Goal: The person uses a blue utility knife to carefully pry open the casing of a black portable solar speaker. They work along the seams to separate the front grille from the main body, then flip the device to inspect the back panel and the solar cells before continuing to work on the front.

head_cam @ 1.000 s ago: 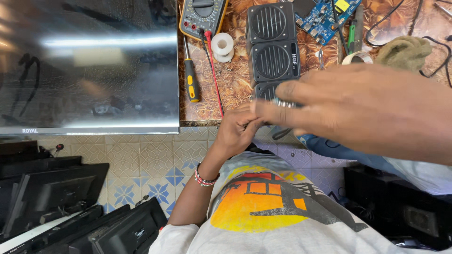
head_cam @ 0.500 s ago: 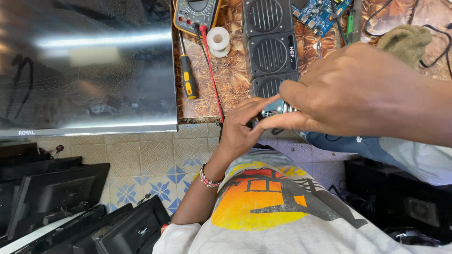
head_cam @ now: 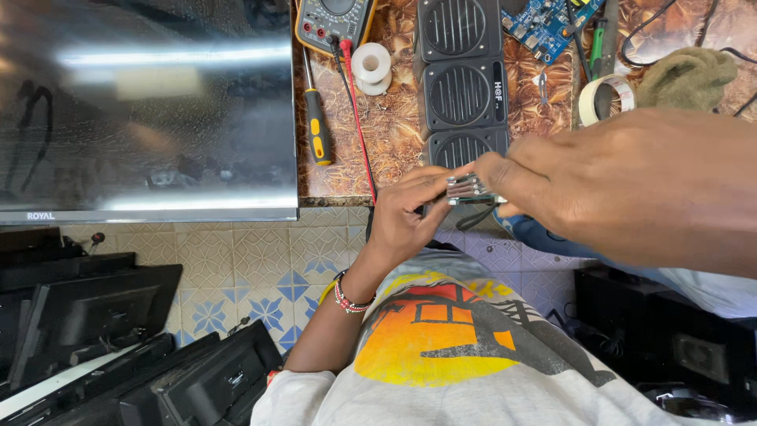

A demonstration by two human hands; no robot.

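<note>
1. Both hands are seen meeting over the near edge of the bench: the left hand (head_cam: 406,217) is closed, thumb and fingers pinching one end of a small silvery metal component (head_cam: 469,189), while the right hand (head_cam: 631,185), much nearer the camera, is closed with its fingertips gripping the other end.
2. The component is thus held between the two hands, clear of the bench top; its exact kind cannot be told.
3. Just beyond the hands a long black plastic speaker box with three round grilles (head_cam: 461,87) is laid on the brown patterned bench top (head_cam: 394,142), its nearest grille partly hidden by the fingers.
4. Beyond the left hand a screwdriver with a yellow-and-black handle (head_cam: 317,130), a red test lead (head_cam: 359,118), a white spool of solder wire (head_cam: 371,65) and a yellow multimeter (head_cam: 335,20) are laid out.
5. Beyond the right hand a blue circuit board (head_cam: 548,24), a roll of pale tape (head_cam: 605,99) and an olive cloth (head_cam: 686,77) are found.
6. Far to the left of the left hand a large flat dark screen panel (head_cam: 146,110) is lying.
7. The step in hand is judged to be close handling or adjusting of the small part; a steady two-handed grip and fine fingertip control would be called for.
</note>
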